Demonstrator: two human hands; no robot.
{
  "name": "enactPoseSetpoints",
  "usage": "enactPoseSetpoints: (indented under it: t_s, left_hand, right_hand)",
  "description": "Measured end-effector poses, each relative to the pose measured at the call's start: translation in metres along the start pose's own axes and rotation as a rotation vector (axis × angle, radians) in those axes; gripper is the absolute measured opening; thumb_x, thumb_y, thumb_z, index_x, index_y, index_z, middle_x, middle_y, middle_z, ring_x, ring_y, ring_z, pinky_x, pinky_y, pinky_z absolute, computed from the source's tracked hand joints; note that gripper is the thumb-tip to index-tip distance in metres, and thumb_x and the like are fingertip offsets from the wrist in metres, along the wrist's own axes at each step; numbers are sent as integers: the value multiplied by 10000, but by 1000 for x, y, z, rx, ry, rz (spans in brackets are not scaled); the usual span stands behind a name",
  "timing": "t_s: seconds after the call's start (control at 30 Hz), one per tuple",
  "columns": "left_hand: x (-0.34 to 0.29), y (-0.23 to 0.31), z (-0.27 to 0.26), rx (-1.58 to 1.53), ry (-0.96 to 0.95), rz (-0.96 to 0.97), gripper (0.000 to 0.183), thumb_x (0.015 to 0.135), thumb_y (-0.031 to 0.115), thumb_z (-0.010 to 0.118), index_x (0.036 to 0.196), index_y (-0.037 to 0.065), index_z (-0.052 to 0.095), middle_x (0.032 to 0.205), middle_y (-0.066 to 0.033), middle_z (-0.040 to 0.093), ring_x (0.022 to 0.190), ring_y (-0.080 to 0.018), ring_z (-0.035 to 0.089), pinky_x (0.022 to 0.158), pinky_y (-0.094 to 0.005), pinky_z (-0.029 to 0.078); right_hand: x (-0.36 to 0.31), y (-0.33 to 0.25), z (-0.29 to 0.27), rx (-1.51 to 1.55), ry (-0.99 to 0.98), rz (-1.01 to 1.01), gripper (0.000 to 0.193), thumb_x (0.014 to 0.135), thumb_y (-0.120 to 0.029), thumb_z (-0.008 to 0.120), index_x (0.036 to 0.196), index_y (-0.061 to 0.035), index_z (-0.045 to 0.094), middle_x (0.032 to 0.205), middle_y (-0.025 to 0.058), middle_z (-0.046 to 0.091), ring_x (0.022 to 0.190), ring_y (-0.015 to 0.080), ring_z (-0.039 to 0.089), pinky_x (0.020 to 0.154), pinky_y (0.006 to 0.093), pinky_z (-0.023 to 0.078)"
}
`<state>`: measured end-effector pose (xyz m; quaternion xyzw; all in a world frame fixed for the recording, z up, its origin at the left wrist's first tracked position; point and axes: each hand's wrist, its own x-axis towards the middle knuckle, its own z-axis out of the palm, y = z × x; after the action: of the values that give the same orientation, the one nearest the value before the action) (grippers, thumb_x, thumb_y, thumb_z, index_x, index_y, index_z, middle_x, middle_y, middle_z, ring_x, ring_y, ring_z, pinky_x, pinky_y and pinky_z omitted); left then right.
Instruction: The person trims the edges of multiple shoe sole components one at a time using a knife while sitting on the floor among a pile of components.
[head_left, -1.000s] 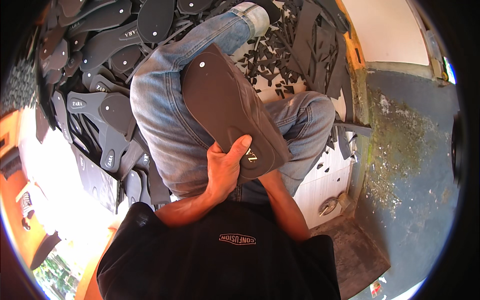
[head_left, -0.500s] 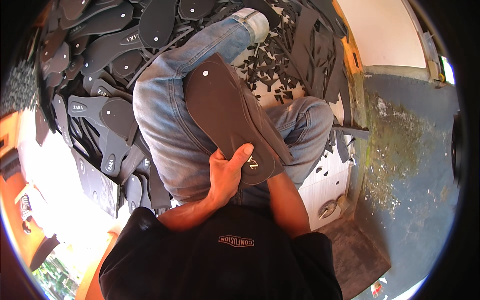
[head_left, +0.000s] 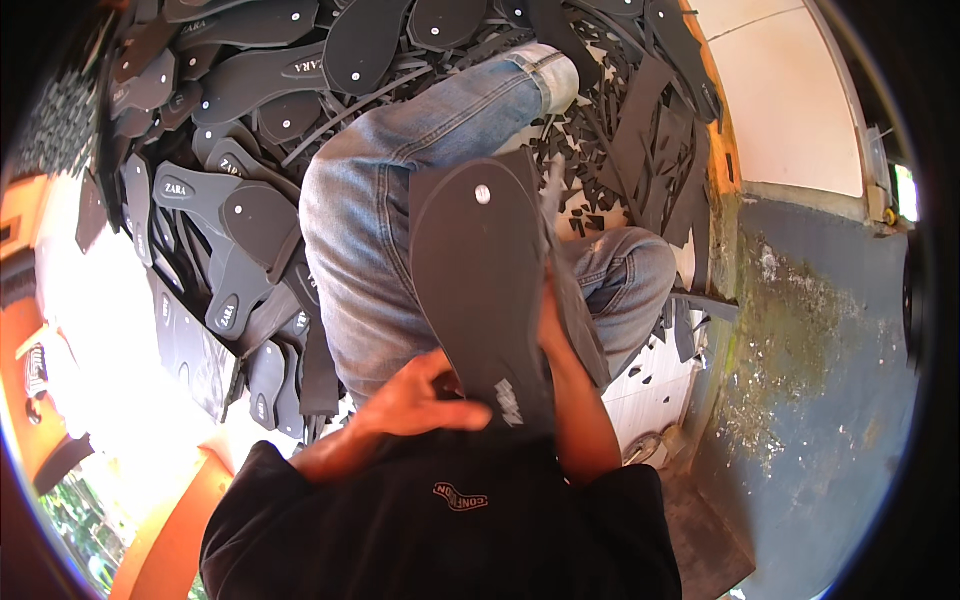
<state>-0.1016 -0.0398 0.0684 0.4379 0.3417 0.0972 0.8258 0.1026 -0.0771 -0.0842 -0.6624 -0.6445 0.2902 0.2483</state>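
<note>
A dark grey foam sole blank (head_left: 475, 270) stands tilted over my lap, its wide end away from me and a small white round mark near that end. Other dark foam pieces (head_left: 578, 320) hang along its right side. My left hand (head_left: 415, 400) is at the lower left edge, thumb stretched toward the narrow end and apart from the fingers. My right hand (head_left: 551, 315) holds the blank from behind on the right; its fingers are mostly hidden. The pale print near the narrow end is smeared by motion.
Many cut foam soles (head_left: 225, 215) lie heaped on the left and far side. Foam scraps (head_left: 590, 165) and long offcut strips (head_left: 640, 130) cover the floor beyond my jeans-clad legs (head_left: 350, 235). A stained blue-grey wall (head_left: 800, 330) rises on the right.
The sole blank has turned more upright and come nearer to me. My left hand has loosened from its narrow end and slid to the left edge. My right hand now shows on the right side.
</note>
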Motion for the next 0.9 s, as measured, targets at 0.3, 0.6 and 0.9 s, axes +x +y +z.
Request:
enactPoseSetpoints:
  t_s: [0.3, 0.6, 0.9]
  left_hand:
    - [47, 66, -31, -463, 505, -9, 441, 805, 340, 703, 1052, -1, 574, 809, -52, 642, 666, -127, 630, 590, -245, 528]
    - [51, 48, -25, -423, 451, -87, 428, 807, 336, 706, 1023, -15, 590, 833, -64, 654, 700, -117, 631, 633, -235, 523]
    - [53, 51, -28, -217, 389, -172, 261, 840, 226, 680, 975, 5, 640, 827, -39, 669, 689, -93, 626, 620, -226, 515]
  right_hand:
    - [-3, -94, -64, 256, 209, -2, 141, 760, -16, 643, 890, -9, 587, 734, 131, 602, 518, 211, 582, 470, 274, 433]
    - [-58, -76, -54, 154, 359, 99, 139, 716, 31, 642, 829, -23, 583, 591, 117, 561, 493, 231, 572, 477, 309, 443]
    - [-54, -74, -67, 177, 84, 365, 111, 699, -63, 649, 766, -35, 566, 562, 158, 568, 547, 347, 597, 512, 393, 467]
